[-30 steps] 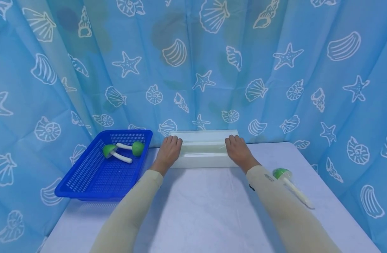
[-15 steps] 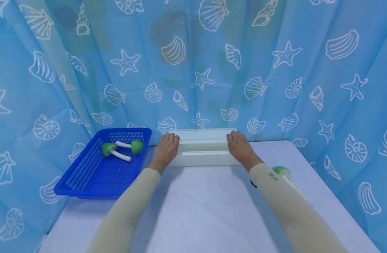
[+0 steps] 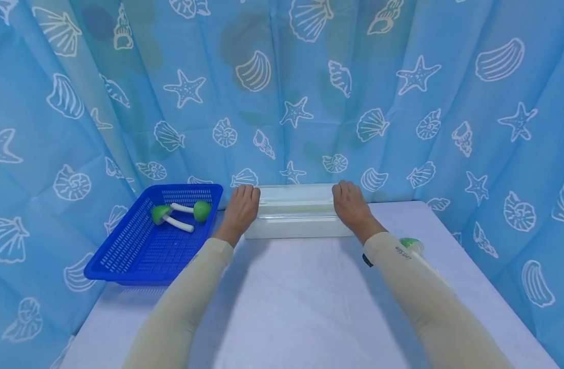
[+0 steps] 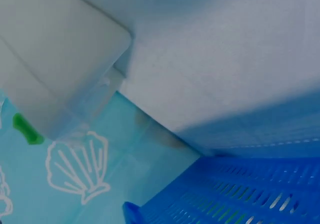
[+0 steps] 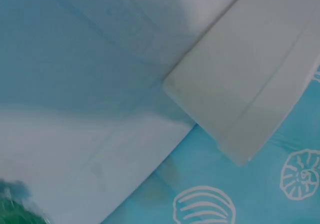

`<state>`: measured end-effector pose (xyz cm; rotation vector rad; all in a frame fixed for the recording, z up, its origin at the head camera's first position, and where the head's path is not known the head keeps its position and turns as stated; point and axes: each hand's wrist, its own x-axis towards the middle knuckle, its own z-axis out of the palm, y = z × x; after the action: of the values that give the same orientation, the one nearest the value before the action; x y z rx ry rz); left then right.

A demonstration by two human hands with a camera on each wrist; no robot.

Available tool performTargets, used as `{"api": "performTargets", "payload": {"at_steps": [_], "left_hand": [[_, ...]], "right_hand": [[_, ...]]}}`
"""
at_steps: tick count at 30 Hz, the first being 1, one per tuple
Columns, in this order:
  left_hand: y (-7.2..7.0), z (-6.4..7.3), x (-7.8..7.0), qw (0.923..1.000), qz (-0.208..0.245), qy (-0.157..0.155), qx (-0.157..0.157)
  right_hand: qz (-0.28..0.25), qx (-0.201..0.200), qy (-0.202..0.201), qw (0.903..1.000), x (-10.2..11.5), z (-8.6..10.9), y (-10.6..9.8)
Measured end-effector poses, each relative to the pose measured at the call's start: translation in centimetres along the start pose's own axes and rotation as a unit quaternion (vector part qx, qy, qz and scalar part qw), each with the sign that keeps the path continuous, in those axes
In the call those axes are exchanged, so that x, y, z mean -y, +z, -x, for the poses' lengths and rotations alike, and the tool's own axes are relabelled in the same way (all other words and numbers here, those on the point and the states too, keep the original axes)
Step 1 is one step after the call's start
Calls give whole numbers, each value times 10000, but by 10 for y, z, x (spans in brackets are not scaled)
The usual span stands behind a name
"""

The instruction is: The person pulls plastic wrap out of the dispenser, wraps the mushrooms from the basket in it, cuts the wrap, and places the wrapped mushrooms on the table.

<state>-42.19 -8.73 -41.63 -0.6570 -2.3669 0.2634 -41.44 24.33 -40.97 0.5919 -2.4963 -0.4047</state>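
Observation:
A long white box with a clear panel along its top, which looks like a cling film dispenser (image 3: 296, 227), lies across the back of the table. My left hand (image 3: 241, 209) grips its left end, fingers curled over the top edge. At the right end, my right hand (image 3: 352, 207) holds it the same way. Both thumbs are hidden. In the left wrist view, the dispenser's end (image 4: 60, 49) fills the upper left corner. The right wrist view has its other end (image 5: 240, 79) at the upper right. Neither wrist view includes fingers.
A blue plastic basket (image 3: 153, 277) stands at the left with two green-capped toy mushrooms (image 3: 202, 211) inside. Another mushroom (image 3: 412, 244), seemingly wrapped in clear film, lies at the right, partly behind my right sleeve. A shell-patterned blue curtain (image 3: 282, 92) hangs right behind the table (image 3: 300, 307).
My hands have spread slightly apart along the dispenser, the left to the left and the right to the right. My right sleeve covers more of the mushroom. The basket stays put.

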Motion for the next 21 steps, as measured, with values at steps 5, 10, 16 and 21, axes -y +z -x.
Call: {"api": "performTargets", "payload": {"at_steps": [5, 10, 16, 21], "left_hand": [[-8, -5, 2, 9999, -132, -48, -9], [-12, -12, 7, 9999, -76, -71, -101], [-14, -22, 12, 9998, -32, -131, -127], [-16, -25, 18, 9997, 60, -169, -141]], "right_hand": [[214, 35, 38, 9998, -2, -2, -10], [224, -100, 79, 9997, -5, -8, -17], [-116, -292, 227, 9992, -9, -14, -23], [-328, -291, 213, 9988, -9, -16, -29]]}}
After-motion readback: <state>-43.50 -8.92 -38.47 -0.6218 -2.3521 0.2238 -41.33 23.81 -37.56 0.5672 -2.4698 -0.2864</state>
